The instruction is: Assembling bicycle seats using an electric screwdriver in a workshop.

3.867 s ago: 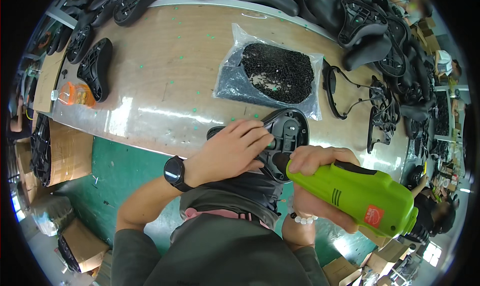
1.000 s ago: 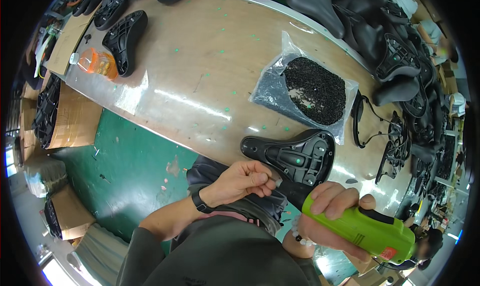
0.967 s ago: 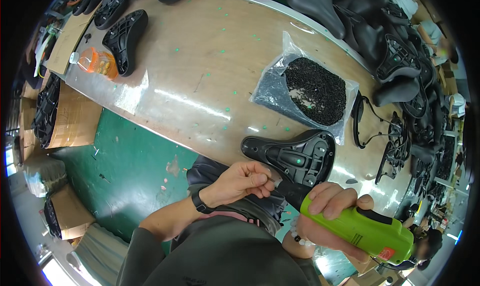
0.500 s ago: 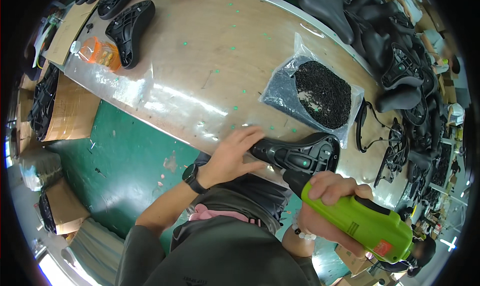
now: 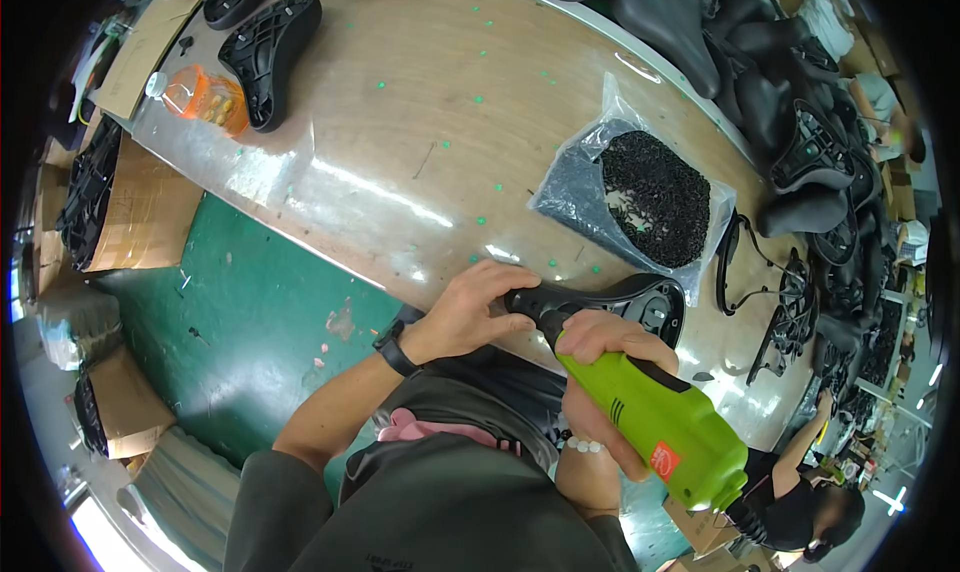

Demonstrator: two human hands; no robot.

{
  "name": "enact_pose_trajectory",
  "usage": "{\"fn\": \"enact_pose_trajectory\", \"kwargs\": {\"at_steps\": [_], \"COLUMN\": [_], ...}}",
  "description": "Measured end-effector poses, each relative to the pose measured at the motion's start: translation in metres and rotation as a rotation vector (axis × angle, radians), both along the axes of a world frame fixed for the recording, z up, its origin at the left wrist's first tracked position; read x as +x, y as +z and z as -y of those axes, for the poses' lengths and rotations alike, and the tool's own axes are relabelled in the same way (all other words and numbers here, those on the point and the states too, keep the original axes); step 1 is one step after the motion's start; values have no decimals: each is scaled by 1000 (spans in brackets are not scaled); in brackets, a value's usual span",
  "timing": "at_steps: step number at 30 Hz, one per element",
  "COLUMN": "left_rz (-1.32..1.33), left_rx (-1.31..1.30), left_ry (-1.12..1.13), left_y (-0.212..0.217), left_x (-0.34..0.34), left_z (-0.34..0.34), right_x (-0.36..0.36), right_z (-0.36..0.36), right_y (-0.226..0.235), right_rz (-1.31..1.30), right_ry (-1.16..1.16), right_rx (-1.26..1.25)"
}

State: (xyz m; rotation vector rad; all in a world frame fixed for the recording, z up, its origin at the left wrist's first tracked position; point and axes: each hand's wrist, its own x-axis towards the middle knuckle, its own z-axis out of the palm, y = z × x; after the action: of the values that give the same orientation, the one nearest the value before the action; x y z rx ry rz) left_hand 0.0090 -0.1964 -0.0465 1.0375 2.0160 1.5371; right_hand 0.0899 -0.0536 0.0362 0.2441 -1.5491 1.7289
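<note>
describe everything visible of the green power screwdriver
The lime-green power screwdriver looks plastic, with a tapered black nose, dark top strip, vent slots and reddish label. Gripped by the bare right hand, it slants, nose toward the narrow end of an upturned black saddle; whether its tip touches is unclear.

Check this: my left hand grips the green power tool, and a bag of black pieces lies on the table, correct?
Not quite: the head view shows your right hand gripping the green power tool; the bag does lie on the table.
</note>
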Motion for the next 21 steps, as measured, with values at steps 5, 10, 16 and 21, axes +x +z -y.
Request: {"fn": "enact_pose_trajectory", "kwargs": {"at_steps": [5,10,16,21], "left_rz": [-3,-28,-195,-121], "left_rx": [-23,22,-73,-62], "left_ry": [-5,-16,-2,-31], "left_y": [3,0,8,9], "left_x": [1,2,2,5], "left_z": [1,0,-5,-18], "right_x": [9,23,79,141], "right_z": [-2,5,-109,-178], "right_y": [2,24,46,-8], "right_rz": [232,583,416,1506], "right_ry": [-39,-254,-363,-646], "right_rx": [58,-211,-424,139]}}
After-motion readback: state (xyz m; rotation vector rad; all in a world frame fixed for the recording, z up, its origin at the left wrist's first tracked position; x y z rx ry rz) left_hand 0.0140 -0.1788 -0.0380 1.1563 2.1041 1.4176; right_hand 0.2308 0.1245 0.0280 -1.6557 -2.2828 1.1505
